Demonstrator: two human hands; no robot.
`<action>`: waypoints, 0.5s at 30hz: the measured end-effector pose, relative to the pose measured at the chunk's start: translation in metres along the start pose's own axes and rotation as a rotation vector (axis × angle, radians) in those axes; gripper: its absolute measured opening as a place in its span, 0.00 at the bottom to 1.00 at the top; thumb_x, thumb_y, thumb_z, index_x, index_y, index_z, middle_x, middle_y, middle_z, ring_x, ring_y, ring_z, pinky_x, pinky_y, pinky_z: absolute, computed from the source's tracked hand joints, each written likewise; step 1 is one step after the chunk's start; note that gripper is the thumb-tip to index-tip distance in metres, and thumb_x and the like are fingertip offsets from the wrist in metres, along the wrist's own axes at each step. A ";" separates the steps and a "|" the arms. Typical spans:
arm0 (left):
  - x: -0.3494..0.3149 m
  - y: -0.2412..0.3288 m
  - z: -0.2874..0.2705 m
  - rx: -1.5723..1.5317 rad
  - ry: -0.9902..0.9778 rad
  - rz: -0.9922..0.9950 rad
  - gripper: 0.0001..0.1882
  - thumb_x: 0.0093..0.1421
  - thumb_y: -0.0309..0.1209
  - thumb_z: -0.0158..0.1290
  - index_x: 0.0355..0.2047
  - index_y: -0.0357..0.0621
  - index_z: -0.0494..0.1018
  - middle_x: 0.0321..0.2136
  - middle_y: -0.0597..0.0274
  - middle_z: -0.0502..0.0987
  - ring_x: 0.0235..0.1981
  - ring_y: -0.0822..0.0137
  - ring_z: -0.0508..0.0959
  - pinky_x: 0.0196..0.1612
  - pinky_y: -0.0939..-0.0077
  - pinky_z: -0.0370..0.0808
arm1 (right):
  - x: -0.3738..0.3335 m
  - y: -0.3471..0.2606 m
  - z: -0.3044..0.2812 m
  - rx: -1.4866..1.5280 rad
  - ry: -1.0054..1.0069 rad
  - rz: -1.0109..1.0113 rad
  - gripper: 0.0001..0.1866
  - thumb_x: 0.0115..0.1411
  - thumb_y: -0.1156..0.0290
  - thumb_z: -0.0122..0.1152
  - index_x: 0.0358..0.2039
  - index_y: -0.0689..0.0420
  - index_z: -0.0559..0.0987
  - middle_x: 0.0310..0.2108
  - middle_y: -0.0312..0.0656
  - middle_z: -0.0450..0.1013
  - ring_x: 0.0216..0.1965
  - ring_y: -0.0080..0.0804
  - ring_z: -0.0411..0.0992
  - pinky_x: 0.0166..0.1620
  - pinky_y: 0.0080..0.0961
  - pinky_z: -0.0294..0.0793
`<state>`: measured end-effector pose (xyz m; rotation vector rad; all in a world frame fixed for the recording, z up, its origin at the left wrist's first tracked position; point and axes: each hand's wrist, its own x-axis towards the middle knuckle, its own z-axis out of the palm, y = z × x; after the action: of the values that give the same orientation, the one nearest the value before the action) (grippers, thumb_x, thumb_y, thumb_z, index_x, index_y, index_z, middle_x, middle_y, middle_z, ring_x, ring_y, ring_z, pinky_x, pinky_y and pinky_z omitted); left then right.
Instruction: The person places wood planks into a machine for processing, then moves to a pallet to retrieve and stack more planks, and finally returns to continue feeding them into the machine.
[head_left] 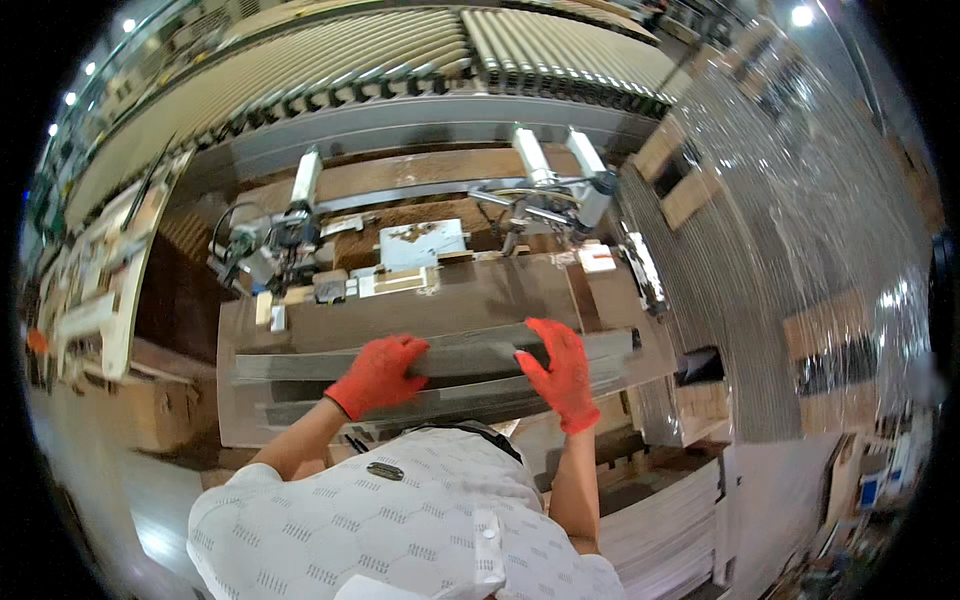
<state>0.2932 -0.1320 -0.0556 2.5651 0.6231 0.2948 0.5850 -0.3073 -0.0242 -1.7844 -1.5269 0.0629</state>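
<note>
Here, long grey strips (pixel 465 352) lie beneath the left fingers (pixel 405 347), loosely parted, and the right fingers (pixel 546 330), spread wide.

From close above and behind the gloved fingers (pixel 548 333), a head-worn fisheye looks down and forward, its wide field running from the forearms (pixel 576 485) behind them to machinery (pixel 595 200) well beyond.

- You wear red gloves on your left hand (pixel 378 378) and right hand (pixel 562 378).
- Your short-sleeved white shirt (pixel 440 520) carries grey hexagons and dashes.
- It has a dark oval plate (pixel 386 471) and a pale button (pixel 489 534).
</note>
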 end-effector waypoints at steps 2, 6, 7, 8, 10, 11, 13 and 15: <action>0.028 -0.013 -0.018 0.024 0.085 0.089 0.26 0.57 0.42 0.68 0.50 0.44 0.74 0.45 0.48 0.82 0.44 0.44 0.83 0.45 0.51 0.80 | -0.002 -0.008 0.007 -0.085 0.096 -0.056 0.25 0.62 0.58 0.72 0.58 0.50 0.80 0.54 0.46 0.78 0.55 0.48 0.75 0.58 0.43 0.75; 0.080 -0.071 -0.002 0.080 0.072 -0.006 0.28 0.60 0.47 0.67 0.54 0.49 0.70 0.39 0.48 0.84 0.41 0.43 0.84 0.42 0.49 0.80 | -0.003 -0.011 0.051 -0.065 0.069 -0.186 0.25 0.63 0.56 0.69 0.58 0.50 0.78 0.53 0.42 0.77 0.56 0.46 0.74 0.62 0.46 0.71; 0.093 -0.085 0.009 0.094 0.070 -0.026 0.28 0.60 0.47 0.67 0.54 0.49 0.70 0.39 0.48 0.84 0.41 0.43 0.84 0.42 0.49 0.80 | -0.004 -0.008 0.062 -0.044 0.049 -0.226 0.25 0.64 0.55 0.69 0.58 0.50 0.78 0.53 0.42 0.77 0.56 0.46 0.74 0.62 0.46 0.70; 0.104 -0.098 0.018 0.113 0.071 -0.047 0.28 0.61 0.47 0.67 0.54 0.49 0.70 0.39 0.47 0.84 0.42 0.43 0.84 0.42 0.49 0.80 | -0.007 -0.002 0.076 -0.012 -0.015 -0.219 0.24 0.64 0.56 0.68 0.58 0.50 0.78 0.52 0.40 0.77 0.56 0.45 0.74 0.64 0.47 0.67; 0.119 -0.128 0.033 0.129 0.084 -0.052 0.28 0.61 0.47 0.67 0.54 0.49 0.70 0.39 0.47 0.84 0.40 0.42 0.84 0.42 0.49 0.80 | -0.014 -0.001 0.095 -0.011 -0.034 -0.226 0.25 0.63 0.56 0.70 0.58 0.50 0.79 0.51 0.41 0.78 0.56 0.43 0.74 0.64 0.45 0.68; 0.125 -0.143 0.040 0.133 0.104 -0.023 0.27 0.60 0.47 0.68 0.54 0.49 0.72 0.39 0.47 0.83 0.42 0.42 0.84 0.43 0.51 0.81 | -0.017 -0.002 0.100 -0.012 -0.051 -0.227 0.25 0.62 0.56 0.71 0.58 0.50 0.79 0.51 0.41 0.78 0.56 0.42 0.74 0.63 0.45 0.68; 0.136 -0.155 0.044 0.199 0.034 -0.043 0.27 0.58 0.47 0.69 0.53 0.50 0.76 0.46 0.51 0.82 0.52 0.47 0.80 0.55 0.49 0.76 | -0.023 0.002 0.103 -0.070 -0.114 -0.200 0.25 0.63 0.54 0.69 0.58 0.49 0.79 0.51 0.40 0.78 0.55 0.41 0.74 0.62 0.43 0.69; 0.134 -0.155 0.049 0.333 0.197 -0.045 0.27 0.57 0.48 0.70 0.52 0.51 0.79 0.51 0.55 0.80 0.59 0.50 0.75 0.63 0.43 0.67 | -0.028 0.007 0.104 -0.116 -0.131 -0.178 0.25 0.63 0.54 0.69 0.58 0.49 0.79 0.50 0.40 0.78 0.55 0.41 0.74 0.62 0.43 0.69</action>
<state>0.3674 0.0331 -0.1630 2.8552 0.8647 0.4674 0.5312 -0.2783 -0.1138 -1.7543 -1.8110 0.0037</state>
